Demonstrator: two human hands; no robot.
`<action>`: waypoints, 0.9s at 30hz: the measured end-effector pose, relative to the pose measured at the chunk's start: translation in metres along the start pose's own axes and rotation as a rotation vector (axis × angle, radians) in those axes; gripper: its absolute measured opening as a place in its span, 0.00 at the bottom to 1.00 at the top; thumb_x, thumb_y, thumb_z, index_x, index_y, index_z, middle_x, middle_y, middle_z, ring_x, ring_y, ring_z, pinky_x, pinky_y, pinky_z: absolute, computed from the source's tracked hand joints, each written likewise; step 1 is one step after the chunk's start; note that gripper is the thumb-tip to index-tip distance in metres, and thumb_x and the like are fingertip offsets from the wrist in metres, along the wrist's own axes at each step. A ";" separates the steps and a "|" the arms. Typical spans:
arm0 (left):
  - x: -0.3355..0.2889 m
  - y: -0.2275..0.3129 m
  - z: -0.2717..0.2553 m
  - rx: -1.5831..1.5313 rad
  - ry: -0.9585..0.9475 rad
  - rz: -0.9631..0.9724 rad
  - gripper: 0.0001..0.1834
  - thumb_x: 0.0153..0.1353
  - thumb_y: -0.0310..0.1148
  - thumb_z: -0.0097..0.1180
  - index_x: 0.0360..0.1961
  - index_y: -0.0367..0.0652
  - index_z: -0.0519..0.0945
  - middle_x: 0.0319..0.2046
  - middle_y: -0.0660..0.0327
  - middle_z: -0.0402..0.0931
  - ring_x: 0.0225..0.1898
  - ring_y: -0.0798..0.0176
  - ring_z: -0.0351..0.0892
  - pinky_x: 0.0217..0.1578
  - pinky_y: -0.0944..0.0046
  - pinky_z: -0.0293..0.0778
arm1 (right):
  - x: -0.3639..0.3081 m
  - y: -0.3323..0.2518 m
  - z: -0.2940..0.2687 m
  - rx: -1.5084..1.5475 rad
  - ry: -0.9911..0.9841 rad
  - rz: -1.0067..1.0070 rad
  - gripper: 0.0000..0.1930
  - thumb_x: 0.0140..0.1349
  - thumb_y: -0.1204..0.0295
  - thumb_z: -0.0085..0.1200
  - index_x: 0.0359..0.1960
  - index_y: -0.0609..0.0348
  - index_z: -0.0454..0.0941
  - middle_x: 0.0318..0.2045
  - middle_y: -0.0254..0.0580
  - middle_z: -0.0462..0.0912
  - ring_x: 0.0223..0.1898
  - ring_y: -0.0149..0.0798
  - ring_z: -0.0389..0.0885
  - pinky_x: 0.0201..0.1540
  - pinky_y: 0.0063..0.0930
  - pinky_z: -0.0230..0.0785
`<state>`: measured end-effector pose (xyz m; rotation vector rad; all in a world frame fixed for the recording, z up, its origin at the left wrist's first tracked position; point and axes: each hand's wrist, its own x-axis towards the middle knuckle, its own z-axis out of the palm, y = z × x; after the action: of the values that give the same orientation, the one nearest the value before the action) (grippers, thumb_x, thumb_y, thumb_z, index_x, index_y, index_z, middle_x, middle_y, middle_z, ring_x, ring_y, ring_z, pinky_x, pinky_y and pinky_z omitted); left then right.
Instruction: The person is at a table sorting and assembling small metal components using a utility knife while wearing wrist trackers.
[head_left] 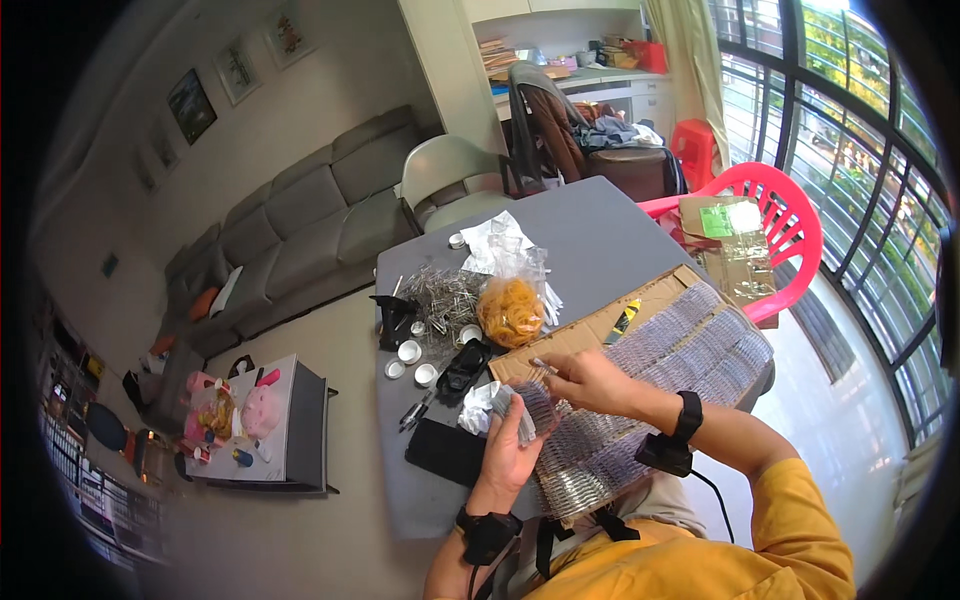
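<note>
My left hand (503,458) is closed around a stack of thin, greyish-white strips (516,420), held upright over the table's near edge. Just to the right, my right hand (596,385) pinches a small slim silvery piece (543,367), whose exact kind I cannot make out. Beneath both hands lies a cardboard sheet (545,345) covered with long rows of shiny silver pieces (650,375). A yellow and black utility knife (622,322) rests on the bare cardboard strip. Beyond my left hand is a loose heap of thin metal pieces (445,300).
On the grey table (590,230) stand a clear bag of orange rubber bands (511,312), crumpled white paper (495,242), several small white caps (409,351), and a black flat case (443,452). A pink chair (800,235) holding a cardboard box (735,245) is at right.
</note>
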<state>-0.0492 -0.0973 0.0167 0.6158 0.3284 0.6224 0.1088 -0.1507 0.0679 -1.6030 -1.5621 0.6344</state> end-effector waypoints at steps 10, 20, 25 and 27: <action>0.010 -0.013 0.009 0.158 0.002 -0.022 0.21 0.58 0.42 0.51 0.51 0.52 0.64 0.44 0.63 0.69 0.47 0.63 0.68 0.44 0.55 0.69 | -0.028 0.002 -0.022 0.045 -0.117 -0.135 0.21 0.60 0.65 0.44 0.54 0.58 0.61 0.24 0.55 0.76 0.27 0.50 0.77 0.30 0.37 0.68; 0.029 -0.023 0.014 -0.177 -0.018 -0.188 0.16 0.57 0.41 0.51 0.45 0.51 0.69 0.43 0.54 0.69 0.48 0.52 0.68 0.46 0.50 0.67 | -0.071 0.192 -0.199 -0.666 0.496 0.330 0.23 0.48 0.63 0.58 0.45 0.63 0.72 0.36 0.50 0.78 0.37 0.48 0.77 0.42 0.34 0.68; 0.021 -0.021 0.039 -0.247 -0.031 -0.259 0.19 0.54 0.40 0.55 0.47 0.52 0.68 0.45 0.53 0.68 0.49 0.50 0.67 0.48 0.49 0.66 | -0.062 0.203 -0.190 -0.639 0.363 0.564 0.27 0.42 0.58 0.61 0.45 0.56 0.73 0.39 0.49 0.77 0.43 0.48 0.75 0.45 0.38 0.66; 0.023 -0.025 0.042 -0.258 -0.034 -0.268 0.21 0.52 0.40 0.57 0.47 0.52 0.67 0.46 0.52 0.67 0.50 0.50 0.67 0.49 0.49 0.66 | -0.067 0.210 -0.196 -0.658 0.387 0.555 0.28 0.38 0.60 0.63 0.44 0.55 0.73 0.37 0.50 0.78 0.42 0.49 0.75 0.44 0.38 0.67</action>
<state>-0.0013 -0.1172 0.0312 0.3271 0.2869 0.3874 0.3812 -0.2385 -0.0040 -2.5160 -1.0772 0.0438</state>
